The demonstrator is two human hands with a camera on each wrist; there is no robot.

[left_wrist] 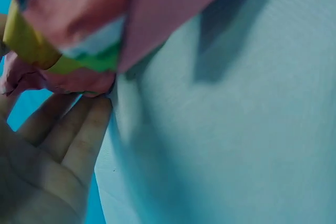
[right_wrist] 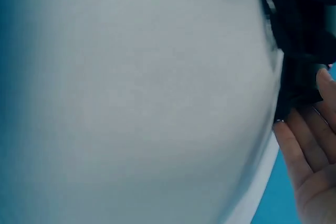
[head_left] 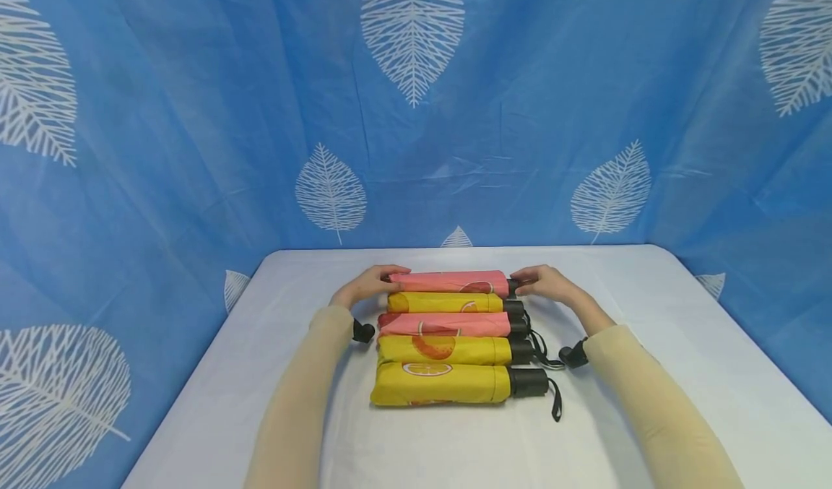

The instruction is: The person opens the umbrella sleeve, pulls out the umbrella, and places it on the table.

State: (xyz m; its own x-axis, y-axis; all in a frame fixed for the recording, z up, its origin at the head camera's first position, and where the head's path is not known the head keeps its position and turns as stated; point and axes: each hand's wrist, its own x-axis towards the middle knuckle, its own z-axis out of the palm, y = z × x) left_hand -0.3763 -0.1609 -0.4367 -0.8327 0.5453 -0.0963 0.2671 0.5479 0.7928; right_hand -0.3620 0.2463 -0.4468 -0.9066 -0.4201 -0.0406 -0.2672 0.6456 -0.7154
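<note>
Umbrellas (head_left: pixel 448 323), five of them folded, lie side by side: pink, yellow, pink, yellow and yellow from far to near. A blue cloth (head_left: pixel 520 77) with white leaves hangs behind and to both sides, probably to screen off the work area. The white table (head_left: pixel 364 446) bears the row about midway across, seemingly so that both arms can reach it. Cream sleeves (head_left: pixel 299 402) pass on either side of the row, which leaves the nearer umbrellas uncovered. The far pink umbrella (head_left: pixel 448 282) lies at the back, just beside a yellow one. The left hand (head_left: pixel 369 285) pinches its left end between thumb and fingers, and the right hand (head_left: pixel 551 284) pinches its handle (head_left: pixel 512 288) likewise; a hold at both ends presumably keeps it straight and parallel to the rest. All the black handles point right, probably for a uniform row. Thin straps (head_left: pixel 557 402) trail beyond them, loose on the table; where they overlap, I cannot tell which belongs to which.
</note>
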